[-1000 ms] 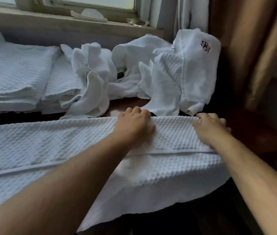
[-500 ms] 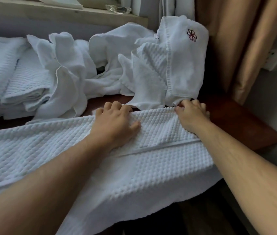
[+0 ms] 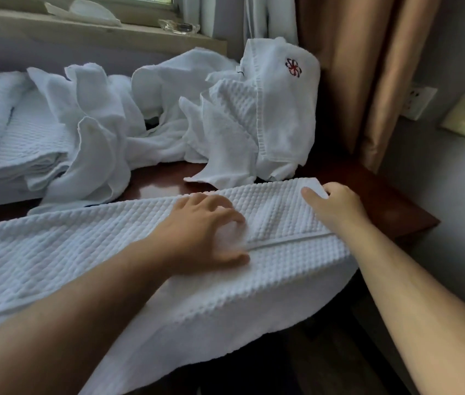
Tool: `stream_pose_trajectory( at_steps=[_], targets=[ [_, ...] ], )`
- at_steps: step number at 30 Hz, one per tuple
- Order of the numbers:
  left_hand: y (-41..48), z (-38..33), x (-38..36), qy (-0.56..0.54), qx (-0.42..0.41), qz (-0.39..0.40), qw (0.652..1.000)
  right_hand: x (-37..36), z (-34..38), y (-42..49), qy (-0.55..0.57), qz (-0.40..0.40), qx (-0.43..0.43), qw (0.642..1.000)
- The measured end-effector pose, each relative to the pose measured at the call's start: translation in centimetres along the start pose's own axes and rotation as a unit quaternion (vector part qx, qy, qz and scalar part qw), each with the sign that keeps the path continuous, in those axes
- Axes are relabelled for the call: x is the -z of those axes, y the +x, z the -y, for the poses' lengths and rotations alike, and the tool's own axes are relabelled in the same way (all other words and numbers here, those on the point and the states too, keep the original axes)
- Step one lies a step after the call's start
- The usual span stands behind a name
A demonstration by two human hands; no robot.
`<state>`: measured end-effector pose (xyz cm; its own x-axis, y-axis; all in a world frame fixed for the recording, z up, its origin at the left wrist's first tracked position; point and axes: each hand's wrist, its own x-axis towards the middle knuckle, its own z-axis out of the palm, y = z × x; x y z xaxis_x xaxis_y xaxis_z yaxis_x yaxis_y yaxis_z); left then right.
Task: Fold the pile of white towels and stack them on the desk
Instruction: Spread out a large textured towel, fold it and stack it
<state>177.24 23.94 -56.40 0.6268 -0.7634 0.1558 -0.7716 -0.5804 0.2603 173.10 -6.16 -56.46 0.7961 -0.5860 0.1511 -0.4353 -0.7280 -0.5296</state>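
Your towel (image 3: 83,252) is white waffle weave, folded lengthwise. It lies flat along the front of the desk (image 3: 382,203), and its near side drapes over the edge. Behind it the pile (image 3: 225,118) sits crumpled, with one red-logo piece standing tallest. At far left the stack (image 3: 12,143) lies folded on the desk.

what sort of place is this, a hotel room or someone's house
Most likely a hotel room, though I can't be sure: many identical white towels heaped on a dark wooden desk, one carrying an embroidered red logo, and heavy tan curtains behind.
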Motion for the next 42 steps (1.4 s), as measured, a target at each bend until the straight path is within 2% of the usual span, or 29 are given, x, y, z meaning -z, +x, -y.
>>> stream_pose_trajectory(
  at_steps=[4, 8, 11, 14, 17, 19, 23, 25, 27, 29, 30, 32, 34, 35, 38, 42],
  targets=[
    [0.0, -1.2, -0.2, 0.004, -0.031, -0.054, 0.998, 0.0, -0.4, -0.6, 0.087, -0.029, 0.021, 0.996],
    [0.2, -2.1, -0.1, 0.066, -0.090, -0.095, 0.989, -0.1, -0.1, -0.4, 0.047, -0.089, 0.044, 0.994],
    [0.3, -2.7, -0.2, 0.116, -0.103, -0.125, 0.980, 0.1, 0.2, 0.4, 0.024, -0.074, 0.040, 0.996],
    [0.1, -3.3, -0.2, 0.104, -0.098, -0.172, 0.975, 0.7, 0.0, 1.1, 0.071, -0.072, 0.001, 0.995],
    [-0.4, -3.5, -0.6, 0.098, -0.112, -0.140, 0.979, 0.7, -0.7, 0.9, 0.148, -0.082, -0.031, 0.985],
    [-0.4, -3.6, -0.7, 0.090, -0.110, -0.108, 0.984, 0.6, -0.7, 0.6, 0.144, -0.083, -0.028, 0.986],
    [0.1, -3.2, 0.1, -0.009, -0.052, -0.080, 0.995, 0.6, -0.3, 0.2, 0.092, -0.058, -0.019, 0.994],
    [0.3, -2.3, 0.5, -0.040, -0.026, -0.085, 0.995, 0.8, 0.1, -0.1, 0.013, -0.051, -0.008, 0.999],
    [0.1, -1.3, 0.5, -0.011, -0.010, -0.052, 0.999, 1.0, 0.9, -0.6, -0.127, -0.079, 0.024, 0.988],
    [-0.5, -0.8, 0.0, 0.028, -0.004, -0.003, 1.000, 0.9, 2.7, -1.2, -0.183, -0.097, 0.063, 0.976],
    [-0.9, -0.6, -0.3, 0.037, -0.002, 0.005, 0.999, 0.6, 3.8, -1.5, -0.177, -0.075, 0.074, 0.979],
    [-1.5, -0.5, -0.9, 0.039, 0.001, -0.006, 0.999, -0.7, 5.6, -2.3, -0.158, 0.023, 0.065, 0.985],
    [-1.7, -0.4, -1.1, 0.034, 0.015, -0.015, 0.999, -2.3, 6.3, -3.1, -0.158, 0.126, 0.034, 0.979],
    [-1.8, -0.2, -1.1, 0.027, 0.029, -0.014, 0.999, -2.9, 6.2, -3.4, -0.167, 0.152, 0.031, 0.974],
    [-2.2, 0.9, -0.7, 0.013, 0.082, 0.018, 0.996, -3.2, 5.2, -3.3, -0.187, 0.181, 0.039, 0.965],
    [-4.2, 2.4, 0.1, 0.047, 0.125, 0.060, 0.989, -2.0, 5.9, -2.7, -0.221, 0.228, 0.021, 0.948]
  ],
)
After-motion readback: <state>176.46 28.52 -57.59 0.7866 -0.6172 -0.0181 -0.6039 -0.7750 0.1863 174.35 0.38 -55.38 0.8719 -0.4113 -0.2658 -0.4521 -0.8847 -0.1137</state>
